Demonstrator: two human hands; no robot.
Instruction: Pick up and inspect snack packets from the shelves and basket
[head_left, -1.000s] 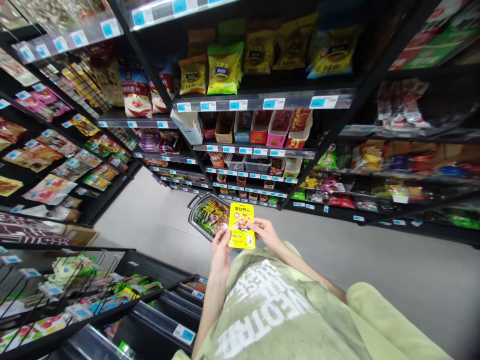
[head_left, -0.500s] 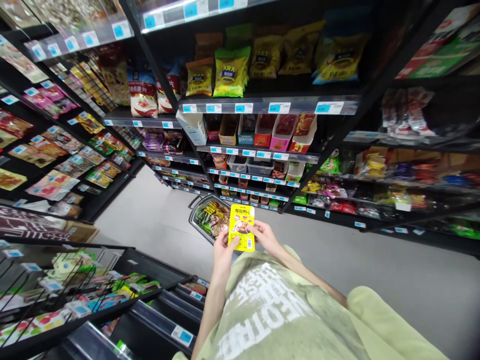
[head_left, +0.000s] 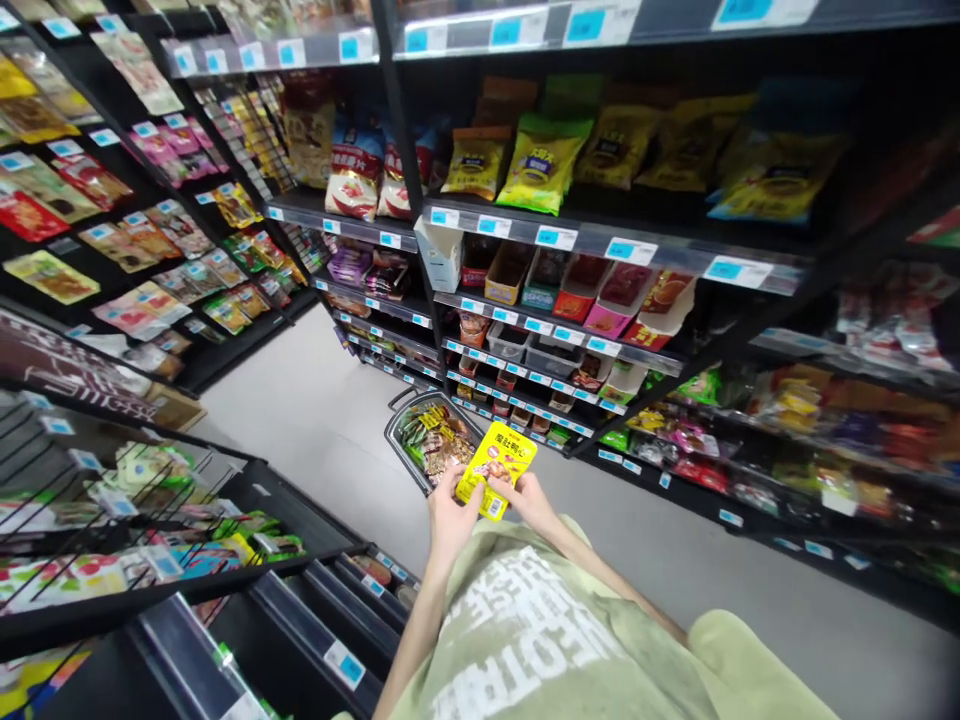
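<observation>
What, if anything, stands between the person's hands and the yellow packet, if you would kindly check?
Nothing visible does: the left hand and the right hand both hold the yellow packet directly. The basket shows beyond the packet, not between it and either hand.

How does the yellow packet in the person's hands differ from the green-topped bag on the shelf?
The yellow packet is held by the left hand and right hand; the green-topped bag stands on the shelf, untouched.
The packet looks flat, while the bag looks puffed out.
The packet's top edge is yellow; the bag's is bright green.
Both carry printing and have yellow on their fronts.
</observation>
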